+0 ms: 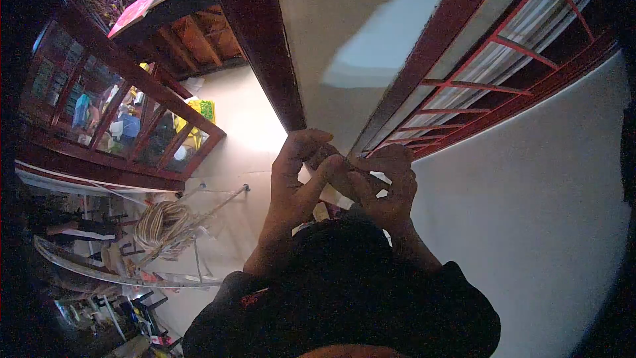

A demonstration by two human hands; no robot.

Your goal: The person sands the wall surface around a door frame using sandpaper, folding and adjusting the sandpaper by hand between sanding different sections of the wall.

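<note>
Both hands are raised close together in front of my dark shirt (338, 278). My left hand (298, 176) is closed, its fingers bent and the thumb pointing up toward the other hand. Just beside it, my right hand (386, 189) is also closed, with curled fingers and the thumb bent inward. The fingertips of the two hands nearly meet. Whatever lies between them, if anything, is too dark and small to make out. Behind the fingers are the dark red door frame and the pale doorway.
A dark red door frame (255, 33) rises ahead. To the right stands a red-barred window (493, 73) with a pale curtain, beside a plain wall (530, 238). At left are a glass-fronted cabinet (99, 119), a coiled striped bundle (164, 229) and a metal rack (126, 280).
</note>
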